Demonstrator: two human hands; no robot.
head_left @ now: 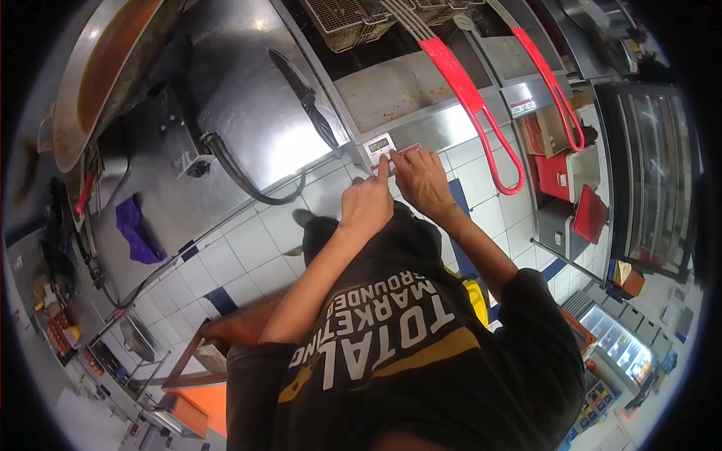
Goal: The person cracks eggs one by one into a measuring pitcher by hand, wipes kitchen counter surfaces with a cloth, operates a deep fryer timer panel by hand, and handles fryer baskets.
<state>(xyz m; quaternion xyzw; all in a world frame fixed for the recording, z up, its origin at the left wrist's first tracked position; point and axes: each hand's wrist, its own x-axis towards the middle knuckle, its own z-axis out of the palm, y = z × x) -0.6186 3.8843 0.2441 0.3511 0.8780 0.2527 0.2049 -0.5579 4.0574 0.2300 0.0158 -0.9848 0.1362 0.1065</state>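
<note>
A small white digital kitchen timer (378,145) sits at the front face of the fryer. My left hand (365,206) points at it, index finger stretched onto its lower face and the other fingers curled in. At the timer's right edge, my right hand (423,180) has its bent fingertips against it, seemingly steadying it; its thumb is mostly hidden. The fryer (410,94) has a wire basket (342,19) above it, and a long red basket handle (459,79) juts out to the right of my hands.
On the steel counter (248,90) lies a black-handled knife (304,94). A large metal pan (71,98) stands at far left, near a purple cloth (138,231). A second red handle (543,71) extends farther right. White tiled floor (259,233) shows below.
</note>
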